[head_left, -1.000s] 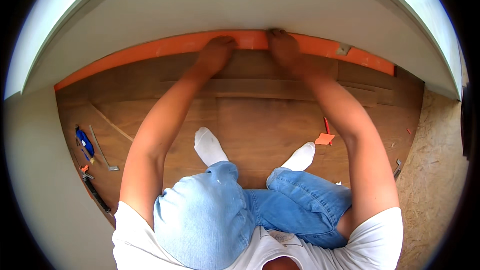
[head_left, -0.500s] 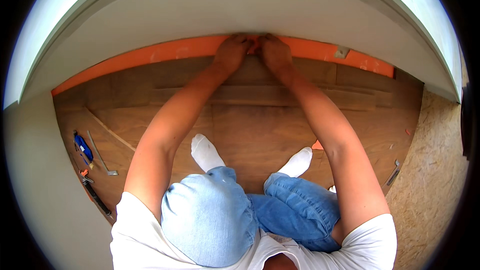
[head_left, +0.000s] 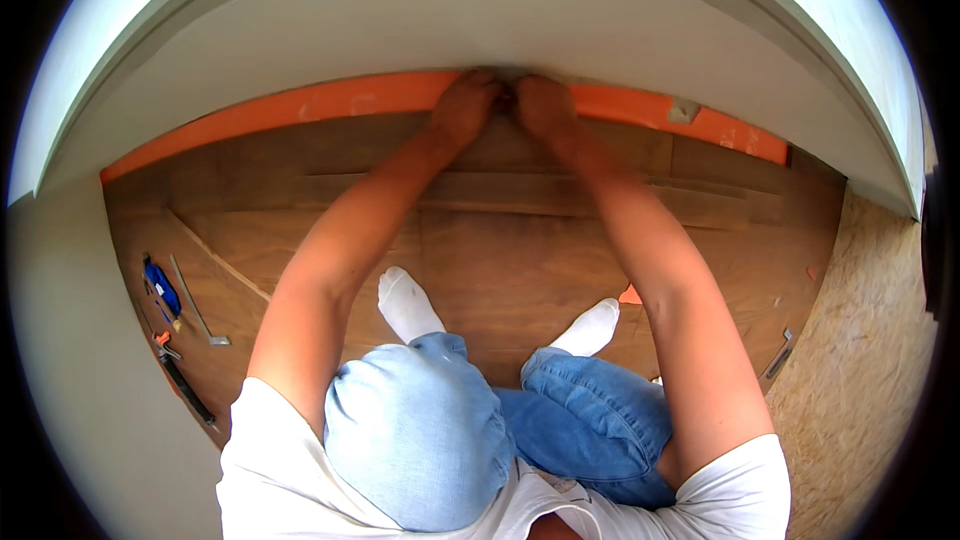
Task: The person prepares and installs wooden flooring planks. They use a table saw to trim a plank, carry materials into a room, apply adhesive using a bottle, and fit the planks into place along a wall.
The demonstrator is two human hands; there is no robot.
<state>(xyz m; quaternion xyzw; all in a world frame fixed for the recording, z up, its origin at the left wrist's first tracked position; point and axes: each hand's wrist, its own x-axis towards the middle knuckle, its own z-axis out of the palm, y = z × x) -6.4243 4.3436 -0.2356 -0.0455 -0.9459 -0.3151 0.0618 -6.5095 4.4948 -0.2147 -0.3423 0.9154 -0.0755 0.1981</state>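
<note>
The pale wall (head_left: 500,15) stands before you, the brown floor (head_left: 490,270) below it. The orange strip (head_left: 335,100) runs along where they meet. A metal square (head_left: 192,300) lies on your left. Your left hand (head_left: 466,106) and right hand (head_left: 544,106) are near the strip's middle, fingers bent; whether they grasp anything, I cannot tell. A small orange scrap (head_left: 629,295) lies to the right.

With both arms (head_left: 340,250) reaching forward and slightly bent, we hold our left hand (head_left: 465,107) and right hand (head_left: 544,105) close together, both curled inward.
</note>
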